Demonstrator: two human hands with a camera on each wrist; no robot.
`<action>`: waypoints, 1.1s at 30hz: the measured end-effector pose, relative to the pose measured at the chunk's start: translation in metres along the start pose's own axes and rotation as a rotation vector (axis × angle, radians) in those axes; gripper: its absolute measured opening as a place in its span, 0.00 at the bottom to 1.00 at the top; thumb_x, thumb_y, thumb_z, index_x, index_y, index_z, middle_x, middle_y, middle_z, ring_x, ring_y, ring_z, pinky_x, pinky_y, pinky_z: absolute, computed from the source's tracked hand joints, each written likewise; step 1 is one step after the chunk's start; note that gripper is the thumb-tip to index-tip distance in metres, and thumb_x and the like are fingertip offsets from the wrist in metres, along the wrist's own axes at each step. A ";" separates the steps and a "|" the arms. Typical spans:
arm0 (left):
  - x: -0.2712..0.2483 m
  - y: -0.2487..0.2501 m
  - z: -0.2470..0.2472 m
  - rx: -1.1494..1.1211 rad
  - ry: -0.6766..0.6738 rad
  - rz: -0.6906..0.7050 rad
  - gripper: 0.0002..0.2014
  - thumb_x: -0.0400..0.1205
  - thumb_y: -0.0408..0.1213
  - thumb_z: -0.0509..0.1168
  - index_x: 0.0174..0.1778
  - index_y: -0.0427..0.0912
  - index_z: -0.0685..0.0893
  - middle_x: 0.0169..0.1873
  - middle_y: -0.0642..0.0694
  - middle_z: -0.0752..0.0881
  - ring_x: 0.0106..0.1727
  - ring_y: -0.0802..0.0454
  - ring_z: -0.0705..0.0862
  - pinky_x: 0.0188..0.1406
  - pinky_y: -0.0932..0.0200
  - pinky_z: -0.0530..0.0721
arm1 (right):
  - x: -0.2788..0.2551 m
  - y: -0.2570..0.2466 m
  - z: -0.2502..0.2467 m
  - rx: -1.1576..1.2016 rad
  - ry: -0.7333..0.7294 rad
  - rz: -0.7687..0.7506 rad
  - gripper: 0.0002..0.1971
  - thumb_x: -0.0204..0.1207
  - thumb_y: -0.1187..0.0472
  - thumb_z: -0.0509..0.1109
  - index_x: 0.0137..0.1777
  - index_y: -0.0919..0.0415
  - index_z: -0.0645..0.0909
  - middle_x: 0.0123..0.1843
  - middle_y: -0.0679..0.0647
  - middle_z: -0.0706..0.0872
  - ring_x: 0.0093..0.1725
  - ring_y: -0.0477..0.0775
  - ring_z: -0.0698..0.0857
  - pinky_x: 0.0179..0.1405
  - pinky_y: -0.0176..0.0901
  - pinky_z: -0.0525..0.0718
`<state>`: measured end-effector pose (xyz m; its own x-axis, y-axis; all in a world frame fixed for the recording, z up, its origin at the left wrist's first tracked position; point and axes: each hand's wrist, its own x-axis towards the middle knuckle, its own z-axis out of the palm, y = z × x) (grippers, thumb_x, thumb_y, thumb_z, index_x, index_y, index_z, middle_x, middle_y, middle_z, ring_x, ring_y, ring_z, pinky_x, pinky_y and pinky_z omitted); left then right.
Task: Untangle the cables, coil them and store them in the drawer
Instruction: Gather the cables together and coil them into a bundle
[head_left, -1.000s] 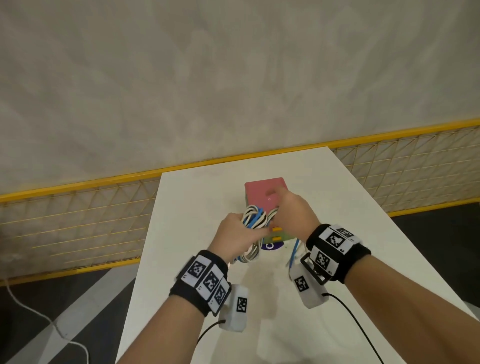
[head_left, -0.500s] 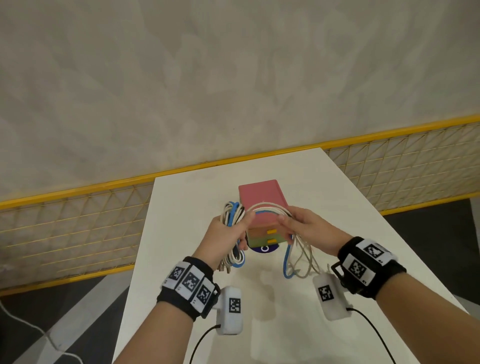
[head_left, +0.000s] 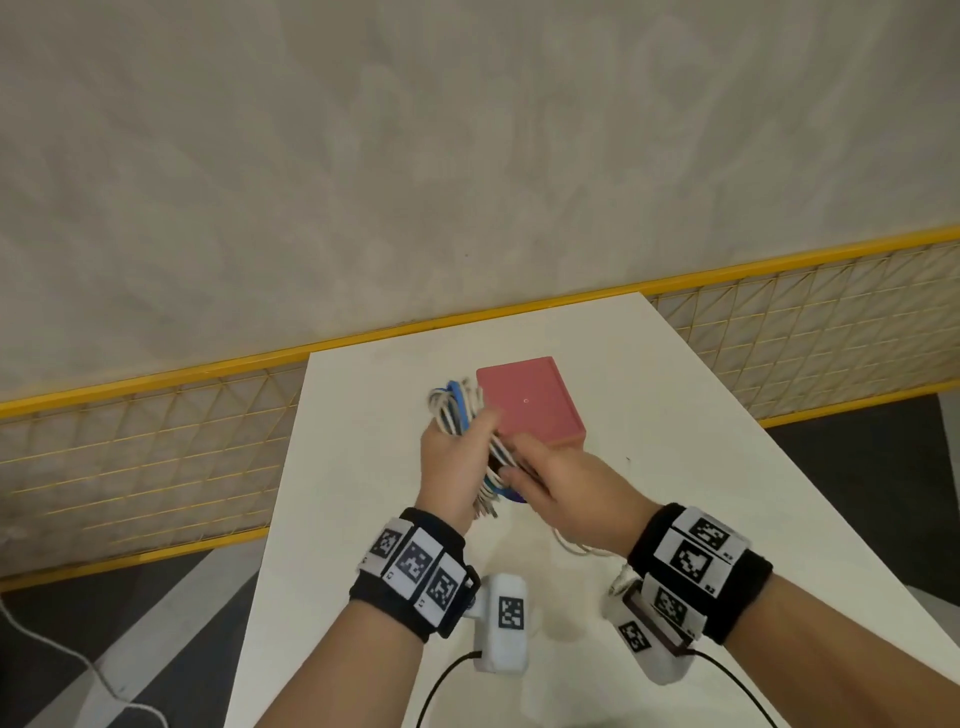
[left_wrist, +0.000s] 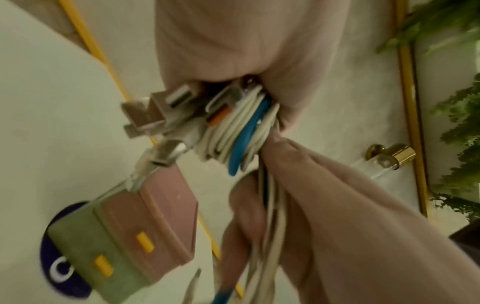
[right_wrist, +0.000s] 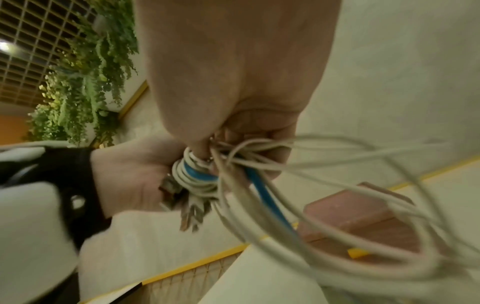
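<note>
While both hands work above the white tabletop (head_left: 701, 467), the left hand (head_left: 453, 467) has its fingers wrapped round a bundle of cables (head_left: 457, 410), white strands with one blue one, held up just left of the small drawer box (head_left: 527, 402). The right hand (head_left: 566, 491) meets it from the other side, fingers curled onto the same strands where they run down between the two hands. From the head view the box shows only its pink top, and a loose white loop trails under the right wrist onto the tabletop.

Switch to the left wrist view and there is more: several metal plug ends (left_wrist: 161, 115) stick out of the grip beside the coiled turns, and the front of the drawer box appears, a pink drawer over a green one, each with a yellow handle (left_wrist: 145, 241), both shut, standing on a dark blue round marker (left_wrist: 59, 269).

Over on the right wrist view, the free lengths of cable swing out in wide blurred loops in front of the box, while the tight coil sits in the left palm.
</note>
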<state>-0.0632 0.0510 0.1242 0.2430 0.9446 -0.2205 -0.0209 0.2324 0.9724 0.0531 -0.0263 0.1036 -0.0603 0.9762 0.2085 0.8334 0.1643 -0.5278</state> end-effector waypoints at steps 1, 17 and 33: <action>0.003 0.004 -0.003 -0.036 0.050 0.014 0.04 0.75 0.35 0.70 0.39 0.38 0.84 0.31 0.38 0.85 0.31 0.46 0.84 0.28 0.57 0.81 | -0.004 0.002 0.001 -0.042 0.009 -0.004 0.18 0.83 0.48 0.59 0.69 0.51 0.66 0.34 0.47 0.83 0.28 0.49 0.77 0.29 0.46 0.75; -0.001 0.047 -0.008 -0.065 -0.001 0.236 0.10 0.77 0.42 0.75 0.49 0.47 0.81 0.32 0.44 0.88 0.32 0.48 0.85 0.37 0.49 0.83 | 0.019 0.001 0.010 0.222 0.100 0.059 0.20 0.76 0.39 0.63 0.61 0.50 0.74 0.50 0.41 0.84 0.53 0.45 0.82 0.66 0.54 0.69; 0.015 0.065 -0.047 -0.198 0.231 0.299 0.09 0.79 0.39 0.72 0.48 0.47 0.77 0.29 0.48 0.86 0.31 0.52 0.84 0.30 0.56 0.82 | -0.022 0.051 0.013 0.060 0.023 0.048 0.38 0.84 0.68 0.52 0.79 0.27 0.41 0.79 0.47 0.72 0.75 0.50 0.74 0.74 0.45 0.73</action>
<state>-0.1060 0.0913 0.1802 -0.0252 0.9991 0.0353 -0.2486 -0.0405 0.9678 0.0903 -0.0371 0.0616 -0.0079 0.9797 0.2004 0.8006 0.1263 -0.5857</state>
